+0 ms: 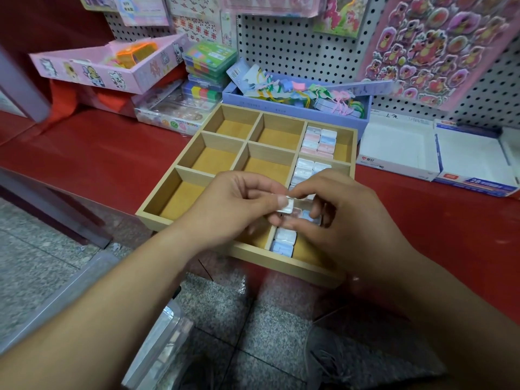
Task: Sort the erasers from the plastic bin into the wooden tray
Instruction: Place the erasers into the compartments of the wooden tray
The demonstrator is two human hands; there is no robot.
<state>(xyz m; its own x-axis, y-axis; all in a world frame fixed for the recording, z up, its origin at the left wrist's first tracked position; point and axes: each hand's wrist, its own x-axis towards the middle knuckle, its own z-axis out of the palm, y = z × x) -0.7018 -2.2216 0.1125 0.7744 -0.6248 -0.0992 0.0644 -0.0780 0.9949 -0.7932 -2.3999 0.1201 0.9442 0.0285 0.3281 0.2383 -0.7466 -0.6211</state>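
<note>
Plastic bin [164,344] partly behind left forearm [107,313]

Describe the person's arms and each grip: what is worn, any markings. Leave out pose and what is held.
Both forearms are bare right to the frame's edge, with no sleeves in view. The left grip and the right grip wear no gloves. No ring, watch or bracelet shows on the fingers or wrists. The left thumbnail looks short and unpainted. No tattoos or other markings are visible.
</note>
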